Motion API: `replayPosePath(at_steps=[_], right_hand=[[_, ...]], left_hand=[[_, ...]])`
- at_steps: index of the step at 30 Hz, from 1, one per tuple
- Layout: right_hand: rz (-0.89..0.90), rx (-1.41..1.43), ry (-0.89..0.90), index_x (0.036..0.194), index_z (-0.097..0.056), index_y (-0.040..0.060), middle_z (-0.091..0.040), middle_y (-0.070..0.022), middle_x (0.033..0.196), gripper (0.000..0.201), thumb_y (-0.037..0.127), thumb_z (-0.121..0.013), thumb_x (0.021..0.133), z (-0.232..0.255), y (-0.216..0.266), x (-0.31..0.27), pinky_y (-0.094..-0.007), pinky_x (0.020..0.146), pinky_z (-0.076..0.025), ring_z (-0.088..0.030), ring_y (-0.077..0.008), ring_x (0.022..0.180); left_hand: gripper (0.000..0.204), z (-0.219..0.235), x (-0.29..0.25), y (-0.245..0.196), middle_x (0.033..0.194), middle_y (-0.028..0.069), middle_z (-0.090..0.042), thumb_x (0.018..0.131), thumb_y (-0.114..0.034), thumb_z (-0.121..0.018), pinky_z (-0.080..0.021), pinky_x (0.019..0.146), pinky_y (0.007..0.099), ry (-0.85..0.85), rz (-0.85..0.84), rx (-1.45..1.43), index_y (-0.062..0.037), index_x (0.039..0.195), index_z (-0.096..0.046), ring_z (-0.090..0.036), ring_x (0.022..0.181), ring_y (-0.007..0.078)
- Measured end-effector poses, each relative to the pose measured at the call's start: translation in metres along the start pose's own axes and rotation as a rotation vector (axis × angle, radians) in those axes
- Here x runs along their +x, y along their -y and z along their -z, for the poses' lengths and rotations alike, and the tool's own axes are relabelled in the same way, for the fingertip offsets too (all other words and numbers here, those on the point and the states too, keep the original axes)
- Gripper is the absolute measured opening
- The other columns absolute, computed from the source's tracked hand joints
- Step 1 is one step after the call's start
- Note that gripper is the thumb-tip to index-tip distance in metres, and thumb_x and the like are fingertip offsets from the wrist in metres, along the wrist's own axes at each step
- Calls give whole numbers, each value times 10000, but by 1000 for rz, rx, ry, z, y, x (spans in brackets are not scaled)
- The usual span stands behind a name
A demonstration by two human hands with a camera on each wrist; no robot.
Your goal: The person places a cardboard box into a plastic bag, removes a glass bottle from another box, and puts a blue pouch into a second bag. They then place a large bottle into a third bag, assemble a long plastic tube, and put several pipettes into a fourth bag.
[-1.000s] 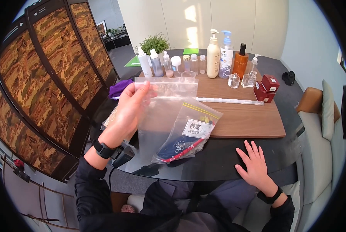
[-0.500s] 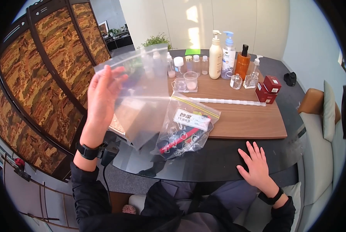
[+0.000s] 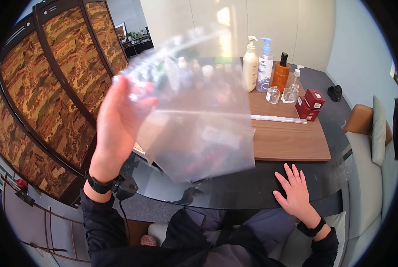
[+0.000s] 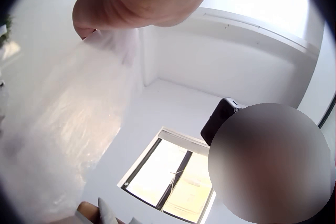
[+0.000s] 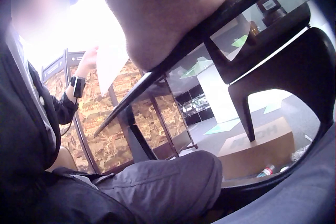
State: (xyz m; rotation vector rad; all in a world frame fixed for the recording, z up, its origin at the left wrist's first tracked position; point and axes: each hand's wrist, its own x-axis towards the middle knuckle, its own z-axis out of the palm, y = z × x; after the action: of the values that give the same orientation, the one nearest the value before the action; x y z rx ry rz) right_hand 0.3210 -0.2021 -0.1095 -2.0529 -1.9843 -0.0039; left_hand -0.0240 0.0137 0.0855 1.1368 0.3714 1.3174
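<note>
My left hand (image 3: 116,120) is raised over the table's left side and pinches a clear plastic bag (image 3: 199,133) near its top left corner. Motion blurs the bag, which hangs spread out to the right. Through its film show the dim shapes of small bottles and a labelled zip bag lying behind it. In the left wrist view, the plastic hangs below my hand (image 4: 142,1). My right hand (image 3: 293,191) rests flat on the dark glass table (image 3: 252,191), fingers spread, holding nothing.
A wooden board (image 3: 292,147) bears a cream pump bottle (image 3: 250,69), a blue-topped pump bottle (image 3: 264,66), an amber bottle (image 3: 280,78), small glass bottles, dark red boxes (image 3: 308,109) and a white segmented strip (image 3: 279,119). A folding screen (image 3: 65,58) stands left, a sofa (image 3: 365,178) right.
My left hand first moved left and up with the plastic bag, uncovering the labelled zip bag. Now the bag has swung right, across the small bottles and the zip bag. My right hand stayed put.
</note>
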Motion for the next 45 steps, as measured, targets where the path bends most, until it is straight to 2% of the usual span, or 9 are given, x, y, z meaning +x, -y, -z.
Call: replayPosePath(at_steps=[3, 10, 15, 19, 24, 35, 36, 40, 45], right_hand=[[10, 63, 49, 1380, -496, 124, -332, -202, 1504, 526, 385, -542, 925, 2, -7, 0, -542, 1142, -177, -266, -418, 1405], [54, 1417, 192, 1515, -184, 33, -438, -200, 1428, 733, 382, -544, 979, 47, 20, 14, -419, 1125, -274, -373, -285, 1375], [-69, 1523, 183, 1399, -397, 15, -651, -154, 1097, 538, 240, -607, 957, 49, 49, 29, -371, 899, -489, -643, -238, 1010], [-495, 1666, -2, 1092, -627, 32, -672, -87, 849, 221, 204, -600, 955, 36, 22, 25, -317, 677, -556, -669, -194, 752], [-872, 2004, -29, 993, -646, 92, -685, -55, 856, 115, 159, -588, 921, 16, -45, 23, -312, 666, -551, -664, -200, 764], [-914, 1953, 61, 1039, -657, 118, -683, -69, 941, 157, 149, -574, 910, 10, -54, 19, -344, 741, -539, -658, -230, 846], [-888, 1966, 63, 1064, -654, 112, -678, -73, 960, 175, 156, -576, 913, 7, -57, 17, -348, 761, -534, -655, -233, 866], [-835, 1997, 49, 1048, -652, 104, -681, -71, 935, 160, 142, -579, 911, 4, -60, 12, -343, 764, -536, -657, -227, 868], [-833, 2017, 40, 1034, -647, 98, -683, -72, 924, 143, 127, -579, 912, 4, -61, 10, -339, 766, -539, -661, -226, 868]], left_hand=[[245, -3, 1, 20, 1014, 85, -633, 1031, -265, -453, -543, 826, 383, 158, 98, 27, -40, 1080, -537, -645, 951, 210], [247, -36, -15, 70, 1091, 107, -634, 1021, -260, -472, -540, 843, 383, 208, 373, 58, -31, 1103, -513, -665, 939, 234], [286, -59, -34, 103, 1108, 138, -657, 1033, -244, -453, -492, 902, 331, 476, 630, -75, -20, 1205, -496, -670, 961, 222], [566, -25, -25, 93, 1386, 168, -462, 953, -249, -608, -370, 1059, 368, 767, 348, 597, -44, 1413, -350, -431, 1321, 244], [697, 73, -10, 116, 1396, 231, -417, 882, -331, -669, -345, 1088, 411, 441, -128, 1501, -7, 1416, -361, -432, 1293, 370], [985, 60, -16, 111, 1209, 219, -565, 818, -493, -723, -479, 899, 360, 633, 685, 995, 40, 1473, -216, -606, 1038, 280], [1051, 73, -20, 136, 1205, 242, -577, 779, -535, -734, -483, 892, 366, 685, 447, 1023, 49, 1469, -198, -625, 1027, 314], [1017, 55, -28, 134, 1168, 290, -590, 724, -535, -725, -477, 912, 392, 717, 484, 1355, 53, 1424, -279, -605, 1073, 382], [829, 62, -34, 128, 1162, 258, -603, 769, -431, -690, -464, 935, 375, 541, 466, 1089, 46, 1372, -381, -601, 1095, 346]])
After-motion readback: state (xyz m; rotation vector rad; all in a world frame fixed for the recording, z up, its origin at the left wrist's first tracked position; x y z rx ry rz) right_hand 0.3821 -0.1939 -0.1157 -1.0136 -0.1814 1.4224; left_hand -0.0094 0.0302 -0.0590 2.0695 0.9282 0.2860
